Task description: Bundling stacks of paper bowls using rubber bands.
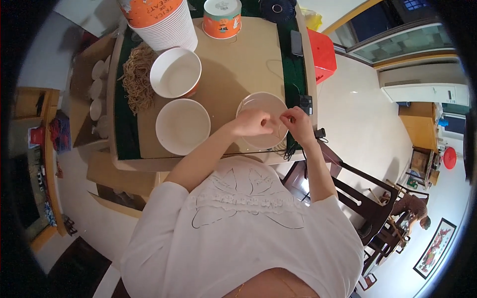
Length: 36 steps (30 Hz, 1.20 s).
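Observation:
Both hands are over the mouth of a white paper bucket at the table's near right. My left hand is closed at its left side, fingers curled and slightly blurred; what they hold, if anything, is hidden. At the right rim my right hand pinches a thin tan string, which hangs down in front of the bucket's inside. Two more open white buckets, one nearer and one farther, stand to the left. Beside them lies a tangled heap of tan strings.
A tall stack of nested orange and white buckets leans at the far left. A decorated orange and green bucket stands at the back. A phone and black cables lie along the right edge. Left of the table is a carton with white cups.

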Available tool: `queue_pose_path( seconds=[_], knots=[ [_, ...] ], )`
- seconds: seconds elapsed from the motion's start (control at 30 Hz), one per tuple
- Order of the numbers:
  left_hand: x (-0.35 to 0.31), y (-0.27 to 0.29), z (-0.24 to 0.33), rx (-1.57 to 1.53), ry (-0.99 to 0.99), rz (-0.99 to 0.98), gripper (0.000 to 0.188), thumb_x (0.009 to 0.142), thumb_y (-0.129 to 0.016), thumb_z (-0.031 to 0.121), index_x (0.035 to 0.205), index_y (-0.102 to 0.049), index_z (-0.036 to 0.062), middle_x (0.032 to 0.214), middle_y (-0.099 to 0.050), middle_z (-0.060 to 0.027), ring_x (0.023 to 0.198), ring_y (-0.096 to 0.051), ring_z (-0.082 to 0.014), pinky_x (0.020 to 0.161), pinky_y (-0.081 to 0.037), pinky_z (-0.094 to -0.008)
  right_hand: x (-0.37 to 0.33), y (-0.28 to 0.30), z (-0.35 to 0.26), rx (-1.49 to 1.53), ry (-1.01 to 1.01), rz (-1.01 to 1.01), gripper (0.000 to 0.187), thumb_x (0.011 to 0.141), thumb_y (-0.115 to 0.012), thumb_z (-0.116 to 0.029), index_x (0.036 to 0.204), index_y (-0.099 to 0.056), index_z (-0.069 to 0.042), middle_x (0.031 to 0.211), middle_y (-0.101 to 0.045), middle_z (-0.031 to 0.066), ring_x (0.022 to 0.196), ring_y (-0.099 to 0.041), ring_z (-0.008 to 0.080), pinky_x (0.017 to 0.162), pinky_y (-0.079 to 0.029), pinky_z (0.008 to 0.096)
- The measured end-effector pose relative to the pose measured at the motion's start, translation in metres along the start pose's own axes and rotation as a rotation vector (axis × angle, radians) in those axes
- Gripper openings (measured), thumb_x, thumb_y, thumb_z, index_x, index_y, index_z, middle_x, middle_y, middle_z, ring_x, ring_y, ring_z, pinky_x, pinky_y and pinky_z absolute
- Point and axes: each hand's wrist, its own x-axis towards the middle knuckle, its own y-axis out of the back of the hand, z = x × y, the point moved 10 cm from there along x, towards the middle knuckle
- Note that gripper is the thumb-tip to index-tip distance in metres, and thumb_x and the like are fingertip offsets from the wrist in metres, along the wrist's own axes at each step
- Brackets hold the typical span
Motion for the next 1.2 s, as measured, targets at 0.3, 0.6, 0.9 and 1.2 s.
queue_pose_path(
  seconds=[0.3, 0.6, 0.9, 1.2],
  knots=[
    [-0.007, -0.024, 0.063, 0.438, -0.401, 0.142, 0.015, 0.069, -0.067, 0.017, 0.084, -0.067, 0.0146, 0.094, -0.055, -0.0068, 0.094, -0.055, -0.0253, 0.086, -0.040, -0.0402, -0.011, -0.001, 0.022, 0.211, -0.022, 0.120, 0.009, 0.076, -0.068, -0.005, 0.084, -0.065, 0.000, 0.075, -0.055, 0.0075, 0.065, -0.057, 0.0163, 0.059, -0.045, 0.0257],
    [-0.003, -0.036, 0.056, 0.446, -0.416, 0.180, 0.009, 0.069, -0.066, 0.014, 0.076, -0.061, 0.0091, 0.090, -0.056, -0.0088, 0.084, -0.057, -0.0264, 0.076, -0.044, -0.0419, -0.010, -0.005, 0.031, 0.226, -0.047, 0.125, 0.010, 0.078, -0.065, -0.003, 0.086, -0.063, 0.002, 0.077, -0.055, 0.0096, 0.066, -0.058, 0.0170, 0.060, -0.046, 0.0269],
    [0.004, -0.019, 0.001, 0.655, -0.078, 0.209, 0.015, 0.070, -0.061, 0.017, 0.078, -0.065, 0.0043, 0.093, -0.058, -0.0141, 0.092, -0.055, -0.0293, 0.078, -0.041, -0.0442, -0.018, -0.014, 0.020, 0.176, -0.078, 0.009, 0.011, 0.076, -0.067, -0.007, 0.084, -0.064, -0.002, 0.074, -0.055, 0.0084, 0.062, -0.054, 0.0164, 0.059, -0.044, 0.0264],
    [0.010, -0.014, -0.015, 0.782, 0.080, 0.213, 0.016, 0.067, -0.062, 0.011, 0.082, -0.066, 0.0061, 0.099, -0.057, -0.0123, 0.101, -0.053, -0.0302, 0.082, -0.042, -0.0474, -0.019, -0.029, 0.007, 0.203, -0.087, -0.081, 0.012, 0.074, -0.067, -0.009, 0.083, -0.063, -0.002, 0.074, -0.057, 0.0096, 0.063, -0.054, 0.0180, 0.060, -0.045, 0.0290]
  ],
)
